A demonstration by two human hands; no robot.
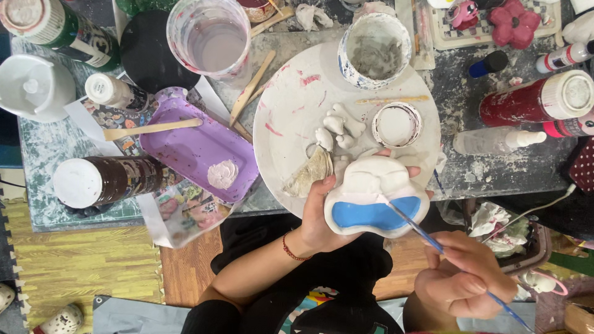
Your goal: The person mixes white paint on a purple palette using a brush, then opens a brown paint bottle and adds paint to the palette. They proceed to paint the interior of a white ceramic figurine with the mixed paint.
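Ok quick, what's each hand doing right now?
Left hand: closed around a white plaster figure with a blue-painted patch.
Right hand: closed on a thin blue paintbrush, whose tip touches the figure.

A craft painting workshop: paint bottles (535,99), a stained rinse cup (212,38) and a paint-smeared table (495,167).

Table packed — paint bottles (108,180) at left, purple tray (198,145) centre-left, cups (213,37) along top, red bottles (538,99) at right. Bare room only on white plate (291,117), its left part, and the wood floor (80,266) at lower left — open.
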